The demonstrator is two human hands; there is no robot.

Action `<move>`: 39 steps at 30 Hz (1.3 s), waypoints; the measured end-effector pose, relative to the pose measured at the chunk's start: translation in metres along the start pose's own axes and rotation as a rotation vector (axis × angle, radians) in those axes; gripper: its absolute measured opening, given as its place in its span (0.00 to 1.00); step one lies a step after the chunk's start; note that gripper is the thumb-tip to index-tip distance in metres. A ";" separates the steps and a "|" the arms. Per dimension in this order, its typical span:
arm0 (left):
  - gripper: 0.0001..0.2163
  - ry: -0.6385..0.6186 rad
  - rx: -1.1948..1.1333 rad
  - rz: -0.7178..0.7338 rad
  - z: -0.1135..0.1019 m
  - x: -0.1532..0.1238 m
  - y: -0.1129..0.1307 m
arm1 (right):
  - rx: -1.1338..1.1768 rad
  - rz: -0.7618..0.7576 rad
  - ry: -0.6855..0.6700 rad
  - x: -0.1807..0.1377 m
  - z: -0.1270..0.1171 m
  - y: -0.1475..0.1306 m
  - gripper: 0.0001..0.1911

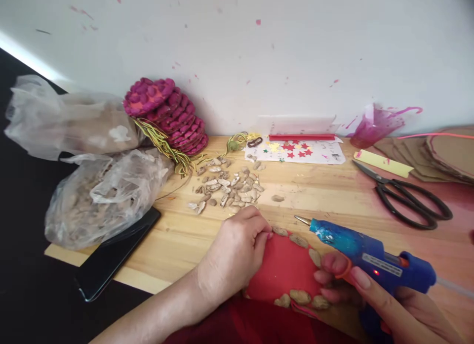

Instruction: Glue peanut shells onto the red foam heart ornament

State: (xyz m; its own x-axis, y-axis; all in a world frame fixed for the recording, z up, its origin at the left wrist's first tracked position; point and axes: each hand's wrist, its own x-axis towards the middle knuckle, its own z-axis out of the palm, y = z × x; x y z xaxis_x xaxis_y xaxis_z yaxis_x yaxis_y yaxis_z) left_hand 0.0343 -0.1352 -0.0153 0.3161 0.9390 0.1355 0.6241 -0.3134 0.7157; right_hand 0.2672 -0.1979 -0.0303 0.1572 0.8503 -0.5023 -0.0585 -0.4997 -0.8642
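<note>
My right hand (374, 297) is wrapped round the handle of a blue hot glue gun (366, 257), a finger on its orange trigger, the metal nozzle pointing left just above the table. My left hand (237, 252) rests, fingers curled down, on the upper left edge of a red card shape (283, 272). Peanut shells (299, 297) are stuck along that card's rim, at the top right and at the bottom. Its fingertips press near a shell at the card's top edge; what they pinch, if anything, is hidden.
A loose pile of peanut shells (229, 186) lies behind my left hand. Two plastic bags of shells (99, 195), a black phone (114, 252), pink shell-covered rounds (168, 114), a star sticker sheet (296, 151), black scissors (407, 198) and cardboard pieces (440, 156) surround the wooden table (318, 191).
</note>
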 end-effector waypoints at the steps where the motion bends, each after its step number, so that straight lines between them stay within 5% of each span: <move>1: 0.09 0.000 0.016 0.008 0.000 0.000 0.000 | 0.001 -0.001 -0.001 0.001 -0.001 0.001 0.19; 13: 0.07 0.055 0.042 0.039 -0.001 -0.005 -0.003 | 0.053 -0.122 -0.100 -0.010 0.008 -0.017 0.17; 20: 0.20 0.103 0.143 0.179 -0.002 -0.033 -0.009 | 0.114 -0.150 -0.146 -0.011 0.008 -0.017 0.17; 27: 0.33 -0.008 0.433 0.289 0.006 -0.044 -0.013 | 0.112 -0.140 -0.193 -0.011 0.005 -0.018 0.15; 39: 0.27 -0.151 0.515 0.284 0.000 -0.035 0.002 | 0.075 -0.082 -0.168 -0.010 0.003 -0.014 0.21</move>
State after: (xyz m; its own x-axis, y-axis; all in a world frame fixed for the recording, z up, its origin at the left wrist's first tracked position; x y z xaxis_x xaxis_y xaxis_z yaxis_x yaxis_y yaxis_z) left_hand 0.0243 -0.1685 -0.0182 0.5953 0.7899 0.1471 0.7542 -0.6125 0.2368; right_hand 0.2637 -0.1989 -0.0137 -0.0022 0.9065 -0.4222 -0.1262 -0.4191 -0.8991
